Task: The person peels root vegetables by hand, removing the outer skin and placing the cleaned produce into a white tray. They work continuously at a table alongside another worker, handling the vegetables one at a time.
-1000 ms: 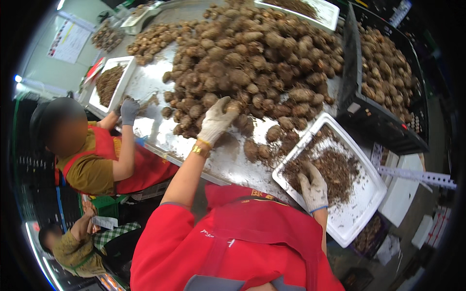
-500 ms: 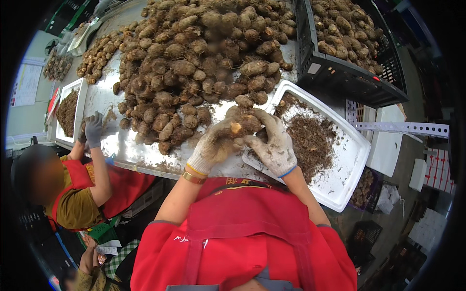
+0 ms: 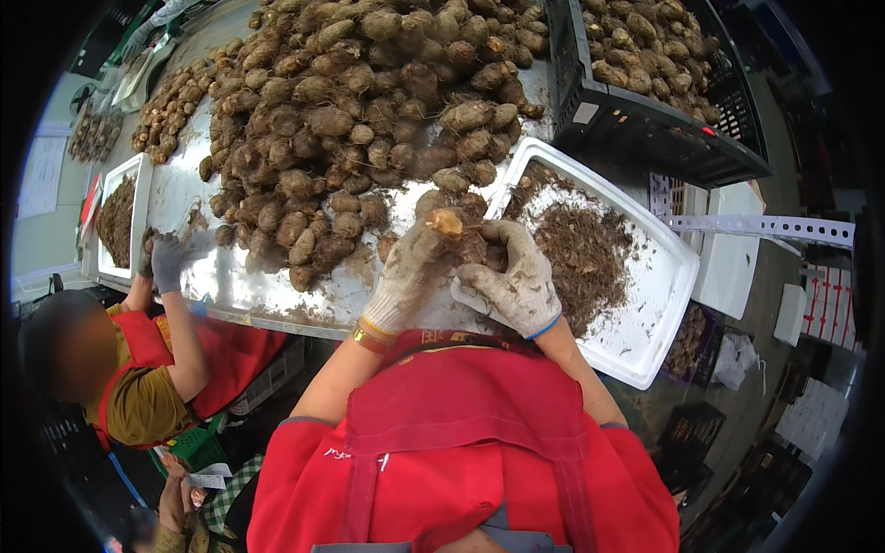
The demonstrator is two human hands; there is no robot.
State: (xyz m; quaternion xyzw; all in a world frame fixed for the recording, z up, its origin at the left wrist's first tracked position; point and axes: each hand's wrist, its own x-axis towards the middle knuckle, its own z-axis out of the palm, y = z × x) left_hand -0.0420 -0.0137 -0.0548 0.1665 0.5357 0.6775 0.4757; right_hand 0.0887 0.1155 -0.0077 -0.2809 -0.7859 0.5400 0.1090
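Note:
Both of my hands wear dirty white knit gloves and meet over the near edge of the metal table. My left hand (image 3: pixel 407 279) is closed round a brown, hairy taro (image 3: pixel 445 222), whose pale bare end faces up. My right hand (image 3: pixel 518 279) curls against the taro's right side, thumb and fingers bent round it; its fingertips are partly hidden. Just beyond lies a large heap of unpeeled taros (image 3: pixel 313 120). Beside my right hand, a white tray (image 3: pixel 659 304) holds loose brown fibres and scraps (image 3: pixel 585 263).
A black crate (image 3: pixel 645 134) full of taros stands at the far right. On the left, a co-worker's gloved hand (image 3: pixel 167 263) works by another white tray (image 3: pixel 138 217) of scraps. Smaller, cleaner taros (image 3: pixel 171 115) lie at the far left. A perforated metal bar (image 3: pixel 765 228) juts out right.
The taro has turned in my hands, so its pale end shows larger and sits higher. My left fingers have shifted round it. The whole view has moved slightly.

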